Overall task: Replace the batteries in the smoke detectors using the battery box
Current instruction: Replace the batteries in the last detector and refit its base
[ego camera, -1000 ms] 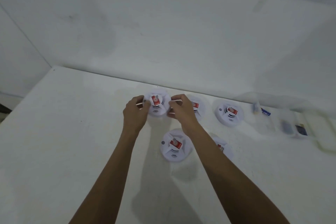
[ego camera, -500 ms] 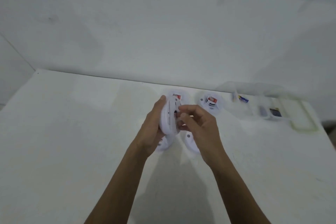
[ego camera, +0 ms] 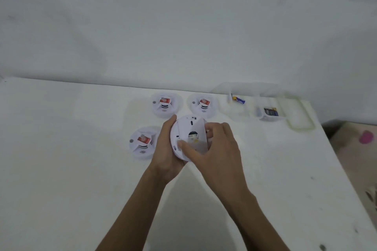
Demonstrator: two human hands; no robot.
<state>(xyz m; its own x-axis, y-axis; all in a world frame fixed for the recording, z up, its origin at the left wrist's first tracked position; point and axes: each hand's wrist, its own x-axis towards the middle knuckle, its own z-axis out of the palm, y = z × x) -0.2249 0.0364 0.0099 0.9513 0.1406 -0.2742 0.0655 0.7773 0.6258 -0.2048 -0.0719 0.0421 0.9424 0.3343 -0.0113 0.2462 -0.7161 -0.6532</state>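
While held back-side up near the battery box [ego camera: 251, 108], one smoke detector [ego camera: 188, 136] is gripped at its rim by left hand [ego camera: 166, 149] and right hand [ego camera: 214, 149], fingers [ego camera: 225, 127] curled round it. Step judged: back opening; old battery removal needed next.

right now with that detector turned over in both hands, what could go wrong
1. The white round smoke detector is held above the white table by the left hand while the right hand works at its back. If the grip slips, it could drop onto the red-labelled detector lying beside it.
2. The clear plastic battery box sits off to the right, so fetching a battery likely leaves a one-handed hold.
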